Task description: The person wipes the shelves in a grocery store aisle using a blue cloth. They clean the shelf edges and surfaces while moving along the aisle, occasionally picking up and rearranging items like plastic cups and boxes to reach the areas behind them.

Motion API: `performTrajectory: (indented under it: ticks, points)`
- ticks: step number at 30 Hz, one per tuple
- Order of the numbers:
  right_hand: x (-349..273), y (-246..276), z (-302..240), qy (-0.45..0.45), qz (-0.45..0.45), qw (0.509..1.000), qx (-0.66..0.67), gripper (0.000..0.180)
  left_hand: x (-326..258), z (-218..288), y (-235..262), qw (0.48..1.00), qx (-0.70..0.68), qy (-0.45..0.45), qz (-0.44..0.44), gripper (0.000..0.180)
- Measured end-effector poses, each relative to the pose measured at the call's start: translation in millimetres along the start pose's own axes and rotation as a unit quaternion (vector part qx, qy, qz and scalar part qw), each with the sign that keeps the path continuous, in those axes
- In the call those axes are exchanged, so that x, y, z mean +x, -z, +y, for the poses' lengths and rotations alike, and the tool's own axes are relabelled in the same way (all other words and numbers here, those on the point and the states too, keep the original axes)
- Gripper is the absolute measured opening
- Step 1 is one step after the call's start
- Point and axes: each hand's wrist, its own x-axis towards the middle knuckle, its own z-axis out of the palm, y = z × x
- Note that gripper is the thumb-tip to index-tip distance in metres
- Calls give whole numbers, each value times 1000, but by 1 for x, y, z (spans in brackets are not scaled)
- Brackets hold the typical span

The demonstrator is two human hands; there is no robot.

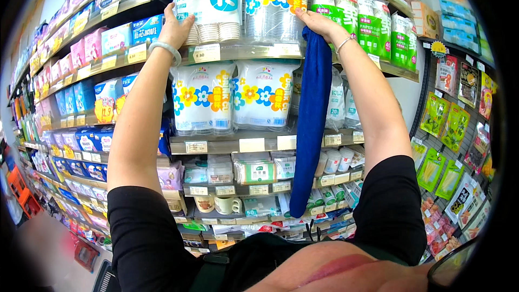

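Both my arms reach up to an upper shelf. My left hand [177, 27] rests at the left side of a clear pack of white paper cups [208, 13], its thumb and fingers apart. My right hand [320, 24] is at the right edge of a clear, flower-printed pack of cups [273, 8], fingertips near its side. A long dark blue cloth [311, 124] hangs down from my right hand, in front of the lower shelves; its upper end is partly hidden by the hand.
Two more flower-printed cup packs [203, 100] stand one shelf below. Green-and-white paper cup packs [374, 27] are to the right. Mugs [227, 205] sit lower down. Tissue packs [116, 38] line shelves at left; snack packets [438, 113] hang at right.
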Motion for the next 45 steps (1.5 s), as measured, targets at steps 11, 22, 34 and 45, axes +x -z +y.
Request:
performTrajectory:
  ticks: [11,22,34,45]
  points:
    - [6,-6,8,34,202,962,-179,91,-12,9,0,993,76,-68,58,63]
    - [30,-9,17,46,160,979,-116,85,-10,6,3,999,33,-11,-17,65]
    - [23,-6,10,6,80,994,-76,78,-17,11,5,999,-16,35,-6,64]
    - [16,-3,3,33,121,982,-143,81,-13,16,11,998,-11,9,-55,59]
